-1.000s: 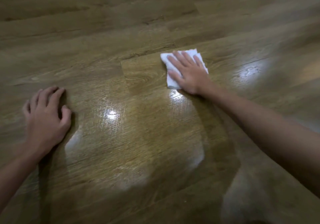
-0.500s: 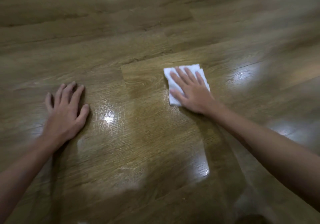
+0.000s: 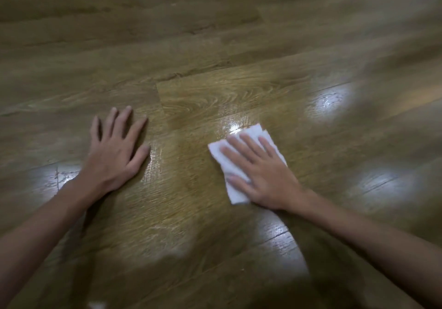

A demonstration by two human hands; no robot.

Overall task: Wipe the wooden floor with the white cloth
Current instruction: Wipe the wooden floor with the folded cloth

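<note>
A person leans over a glossy wooden floor (image 3: 215, 98), seen from a camera on their head, with both bare forearms reaching forward. The right hand (image 3: 265, 174) lies flat on a folded white cloth (image 3: 239, 196), fingers straight and spread, pressing it against the planks rather than grasping it. The cloth sits on the floor to the right of centre, with its edges showing beyond the fingertips and beside the thumb. The left hand (image 3: 117, 150) rests well apart on bare wood, fingers extended and relaxed, holding nothing, apparently bracing the body. Bright reflections suggest a slick, perhaps damp surface. The likely risks: the unheld cloth bunching or sliding out from under the palm during a stroke, and the bracing hand slipping on the shiny planks.
</note>
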